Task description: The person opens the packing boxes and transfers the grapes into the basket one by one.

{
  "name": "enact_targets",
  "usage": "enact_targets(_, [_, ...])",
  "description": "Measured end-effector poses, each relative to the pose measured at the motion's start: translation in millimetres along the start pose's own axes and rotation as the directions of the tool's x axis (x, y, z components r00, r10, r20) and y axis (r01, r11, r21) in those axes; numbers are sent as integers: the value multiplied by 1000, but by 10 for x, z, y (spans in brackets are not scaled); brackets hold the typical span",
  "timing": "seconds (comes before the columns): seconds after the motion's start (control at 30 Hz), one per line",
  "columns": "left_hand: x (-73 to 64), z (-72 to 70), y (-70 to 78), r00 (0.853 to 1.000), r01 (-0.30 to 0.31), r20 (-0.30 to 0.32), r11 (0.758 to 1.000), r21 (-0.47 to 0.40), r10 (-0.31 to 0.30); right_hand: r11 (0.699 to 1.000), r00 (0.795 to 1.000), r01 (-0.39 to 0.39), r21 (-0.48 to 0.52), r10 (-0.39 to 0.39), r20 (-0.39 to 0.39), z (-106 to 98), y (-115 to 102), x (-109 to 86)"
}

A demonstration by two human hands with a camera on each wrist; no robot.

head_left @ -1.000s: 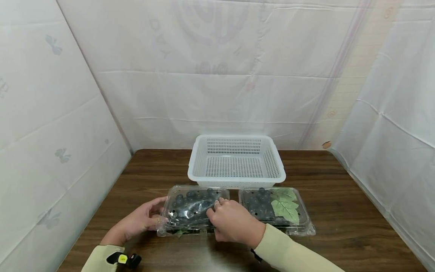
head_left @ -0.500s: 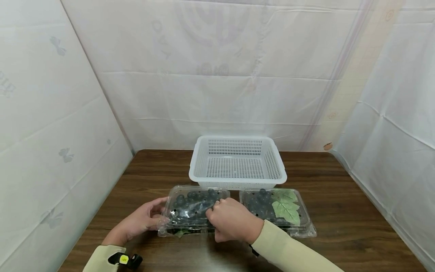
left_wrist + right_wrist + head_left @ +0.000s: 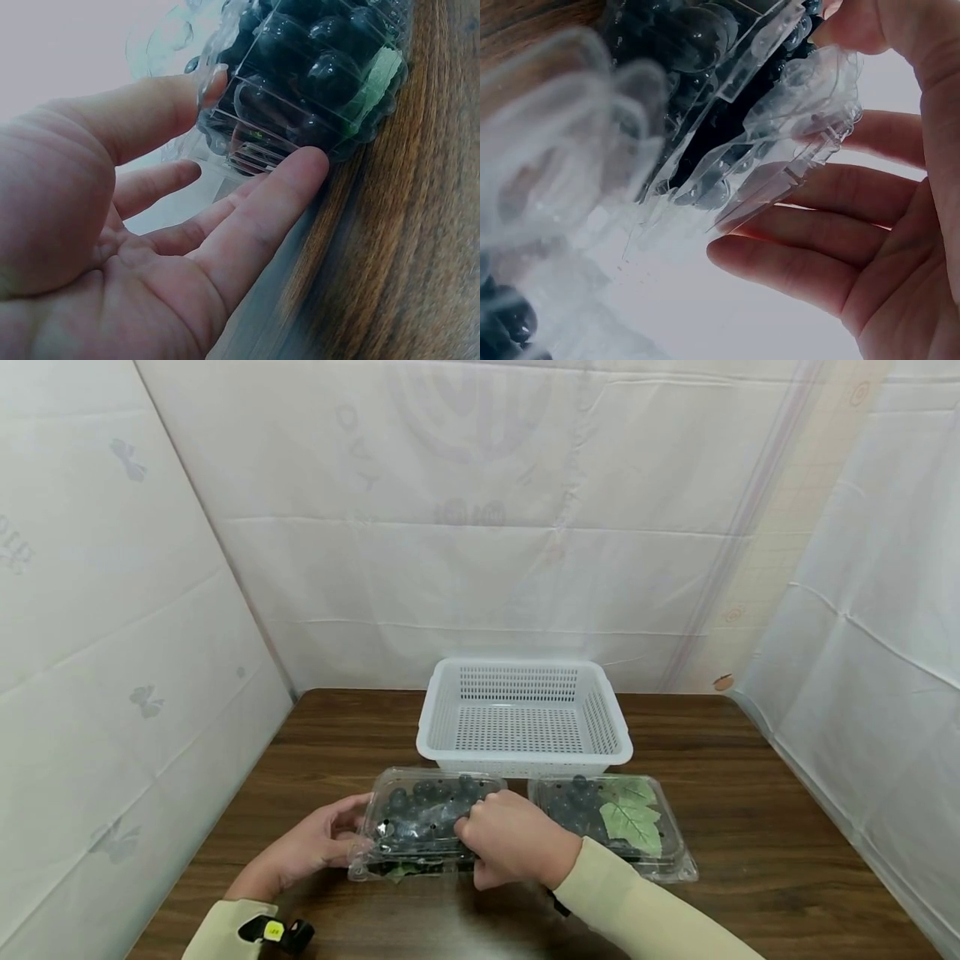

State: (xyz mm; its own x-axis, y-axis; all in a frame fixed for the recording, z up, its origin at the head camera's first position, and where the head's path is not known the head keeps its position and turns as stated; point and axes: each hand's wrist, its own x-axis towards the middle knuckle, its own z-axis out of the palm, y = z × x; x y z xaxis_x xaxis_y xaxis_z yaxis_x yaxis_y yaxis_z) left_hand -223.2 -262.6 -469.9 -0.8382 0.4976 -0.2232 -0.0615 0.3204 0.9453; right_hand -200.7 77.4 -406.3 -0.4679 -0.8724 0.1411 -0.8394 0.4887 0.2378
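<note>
A clear plastic clamshell box [image 3: 408, 835] of dark grapes [image 3: 423, 793] sits on the table in front of me. My left hand [image 3: 311, 839] holds its left end; in the left wrist view the thumb lies on the rim and the index fingertip against the lower side wall. At the front right corner, my right hand [image 3: 517, 842] grips the box's lid [image 3: 802, 90]. The right wrist view shows the lid's edge apart from the base, with a dark gap between, the thumb on the near side and the other fingers behind the lid.
A second clamshell box [image 3: 678, 864] with grapes and a green leaf [image 3: 632, 825] stands just right of the first, partly behind my right wrist. Behind both boxes is a white slotted basket [image 3: 525, 757]. White sheets [image 3: 480, 568] surround the wooden table [image 3: 780, 860].
The fingers of my right hand have drawn in slightly at the lid's corner, and the wrist has shifted a little. My left hand and both boxes stay in place.
</note>
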Motion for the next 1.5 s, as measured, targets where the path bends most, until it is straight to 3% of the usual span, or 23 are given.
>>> enact_targets(0.4, [-5,2,6,1000,16,28,998,-65,-14,993,998,-57,106,55,15,-82,113,-15])
enact_targets(0.6, [-12,14,36,999,37,-10,998,-45,-37,982,996,-85,168,85,11,-143,176,-31])
enact_targets(0.83, [-16,-15,73,997,76,-13,997,-17,-76,970,997,-53,239,66,-46,-227,249,-8])
enact_targets(1.0, [5,-31,94,999,51,-2,999,-4,-51,965,991,-20,262,54,-122,-294,293,36])
enact_targets(1.27, [16,-57,188,993,83,-96,982,169,-68,933,980,18,360,55,-193,-465,388,121])
enact_targets(1.5, [-11,-193,255,995,90,-62,963,254,-76,875,982,2,483,89,-166,-544,437,160])
